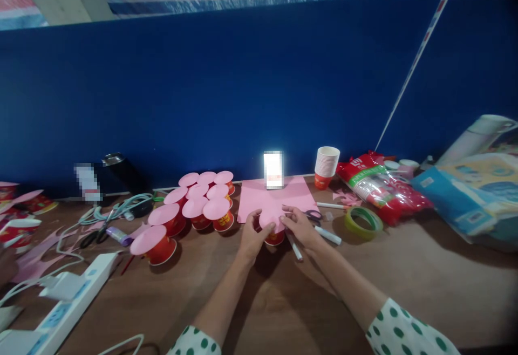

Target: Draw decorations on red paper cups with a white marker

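Note:
In the middle of the table a pink paper disc (270, 218) lies on top of an upside-down red paper cup (274, 238). My left hand (256, 234) grips the disc's left side, its thumb pressing near the edge. The disc's right side is between the bent fingers of my right hand (301, 227). Behind them lies a sheet of pink paper (251, 198), with a lit phone (273, 170) standing on it. Close to my right hand are a white marker (295, 248), another white pen (328, 235) and dark-handled scissors (313, 215).
Several red cups with pink discs (162, 244) stand at left. Further left are a power strip (76, 295), cables, scissors (97, 233) and part of another person's hand (6, 263). At right are stacked paper cups (327, 163), a tape roll (363, 223) and a red cup bag (382, 185).

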`<state>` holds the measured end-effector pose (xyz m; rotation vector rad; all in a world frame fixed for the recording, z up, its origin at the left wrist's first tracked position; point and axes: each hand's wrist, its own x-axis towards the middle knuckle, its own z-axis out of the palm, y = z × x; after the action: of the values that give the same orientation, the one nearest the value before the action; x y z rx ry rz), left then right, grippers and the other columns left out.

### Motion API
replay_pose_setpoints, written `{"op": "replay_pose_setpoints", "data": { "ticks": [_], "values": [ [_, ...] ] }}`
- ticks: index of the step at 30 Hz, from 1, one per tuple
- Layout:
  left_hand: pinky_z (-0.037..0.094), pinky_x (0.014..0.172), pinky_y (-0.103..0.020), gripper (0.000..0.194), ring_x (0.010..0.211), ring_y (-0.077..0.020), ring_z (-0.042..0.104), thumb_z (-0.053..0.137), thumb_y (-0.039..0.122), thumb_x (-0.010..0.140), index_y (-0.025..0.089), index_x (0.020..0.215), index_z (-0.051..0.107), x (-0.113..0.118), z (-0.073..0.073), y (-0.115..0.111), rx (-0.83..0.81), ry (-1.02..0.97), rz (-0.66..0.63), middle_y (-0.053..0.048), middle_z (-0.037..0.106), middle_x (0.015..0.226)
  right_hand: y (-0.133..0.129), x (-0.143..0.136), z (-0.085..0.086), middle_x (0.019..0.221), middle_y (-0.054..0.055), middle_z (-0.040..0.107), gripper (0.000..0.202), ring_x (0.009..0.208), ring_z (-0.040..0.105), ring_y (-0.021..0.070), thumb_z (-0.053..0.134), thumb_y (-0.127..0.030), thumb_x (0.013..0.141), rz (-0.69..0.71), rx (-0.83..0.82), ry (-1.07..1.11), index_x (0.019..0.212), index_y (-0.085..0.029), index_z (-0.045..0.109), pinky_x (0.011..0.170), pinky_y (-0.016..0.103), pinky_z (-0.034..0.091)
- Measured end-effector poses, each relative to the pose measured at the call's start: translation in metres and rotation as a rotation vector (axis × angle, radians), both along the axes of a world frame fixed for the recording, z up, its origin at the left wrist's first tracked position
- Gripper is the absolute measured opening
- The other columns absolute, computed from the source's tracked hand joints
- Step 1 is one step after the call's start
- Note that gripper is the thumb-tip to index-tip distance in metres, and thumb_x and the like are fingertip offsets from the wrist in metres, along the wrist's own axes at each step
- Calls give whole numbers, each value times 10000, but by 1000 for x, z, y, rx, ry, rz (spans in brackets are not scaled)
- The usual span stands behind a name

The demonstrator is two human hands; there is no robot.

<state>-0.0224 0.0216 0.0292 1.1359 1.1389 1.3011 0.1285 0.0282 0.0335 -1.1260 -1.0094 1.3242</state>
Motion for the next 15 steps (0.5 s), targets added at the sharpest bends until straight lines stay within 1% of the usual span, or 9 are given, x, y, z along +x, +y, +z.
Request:
{"op": "replay_pose_setpoints", "data": {
  "ticks": [4, 10, 15],
  "values": [
    [420, 931, -329, 599, 1092, -217, 536, 751, 329, 613, 170, 1133, 498, 0, 1, -1, 2, 8, -7, -115, 544, 1186, -1, -1, -1, 817, -8, 590, 485, 718, 573, 124, 716, -353, 619, 4, 5, 2, 1035, -197, 523, 652, 262, 450],
    [412, 933, -322, 583, 1147, -223, 489, 740, 310, 632, 168, 1137, 487, 0, -2, 1, 8, 16, -3, -126, 504, 1230, -3, -2, 0, 863, 14, 619, 482, 784, 611, 153, 726, -360, 610, 23, 7, 33, 1020, -211, 523, 725, 302, 482],
    [401, 941, -312, 597, 1135, -216, 499, 758, 340, 598, 178, 1116, 510, 0, -4, 2, 9, 1, 15, -114, 510, 1225, -5, -1, 0, 909, 30, 627, 492, 846, 618, 175, 734, -359, 618, 40, 25, 27, 1042, -223, 526, 750, 325, 496]
  ]
}}
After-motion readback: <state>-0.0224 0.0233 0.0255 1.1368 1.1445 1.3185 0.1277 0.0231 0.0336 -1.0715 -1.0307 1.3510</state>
